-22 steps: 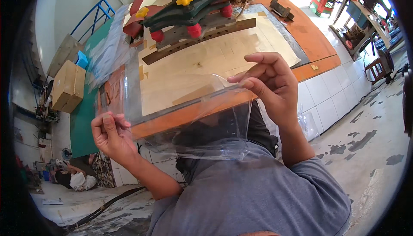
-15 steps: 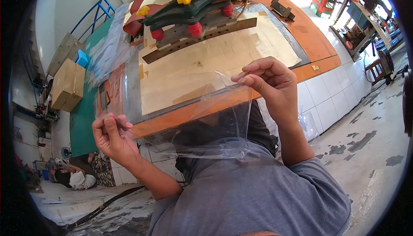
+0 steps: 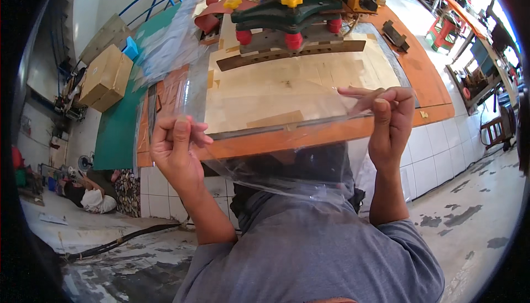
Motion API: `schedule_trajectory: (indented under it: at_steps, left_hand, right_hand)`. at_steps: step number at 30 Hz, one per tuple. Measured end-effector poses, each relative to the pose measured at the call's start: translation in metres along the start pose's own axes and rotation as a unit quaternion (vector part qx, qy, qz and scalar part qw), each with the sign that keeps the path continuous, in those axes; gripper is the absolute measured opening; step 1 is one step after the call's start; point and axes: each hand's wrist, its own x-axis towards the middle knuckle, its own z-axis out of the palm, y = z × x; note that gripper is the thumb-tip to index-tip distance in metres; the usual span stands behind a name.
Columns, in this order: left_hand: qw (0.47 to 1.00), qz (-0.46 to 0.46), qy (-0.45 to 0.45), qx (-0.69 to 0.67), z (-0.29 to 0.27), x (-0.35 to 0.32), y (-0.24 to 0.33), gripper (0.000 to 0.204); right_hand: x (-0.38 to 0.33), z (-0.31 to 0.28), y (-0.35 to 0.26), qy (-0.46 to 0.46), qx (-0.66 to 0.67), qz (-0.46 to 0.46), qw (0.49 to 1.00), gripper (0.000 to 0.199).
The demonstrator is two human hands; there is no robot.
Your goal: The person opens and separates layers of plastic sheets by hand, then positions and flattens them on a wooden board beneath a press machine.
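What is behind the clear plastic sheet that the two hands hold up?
Through the clear plastic sheet show the pale worktop, its orange edge and the person's dark clothing below. Glare blurs finer details.

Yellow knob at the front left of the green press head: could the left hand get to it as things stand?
Probably not straight away. The left hand pinches the clear plastic sheet held up between both hands, and the yellow knob sits far across the workbench.
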Motion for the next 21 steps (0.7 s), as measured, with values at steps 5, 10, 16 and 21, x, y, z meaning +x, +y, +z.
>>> schedule_trajectory:
  at_steps: [5, 10, 16, 21]
  left_hand:
    - [1.000, 0.006, -0.011, -0.009, 0.009, 0.000, 0.002, 0.019]
    - [1.000, -0.002, -0.007, 0.000, 0.009, -0.002, 0.004, 0.017]
    - [0.999, -0.030, -0.036, -0.007, 0.017, -0.004, 0.001, 0.015]
    - [0.998, -0.050, -0.041, -0.008, 0.029, -0.008, 0.009, 0.017]
  right_hand:
    - [0.001, -0.003, 0.001, 0.038, -0.011, 0.005, 0.999, 0.017]
    - [0.002, -0.005, -0.008, 0.043, -0.001, 0.063, 0.997, 0.013]
    - [0.005, -0.011, -0.013, 0.099, 0.021, 0.113, 0.988, 0.012]
    - [0.003, -0.028, -0.010, 0.078, -0.035, 0.161, 0.983, 0.020]
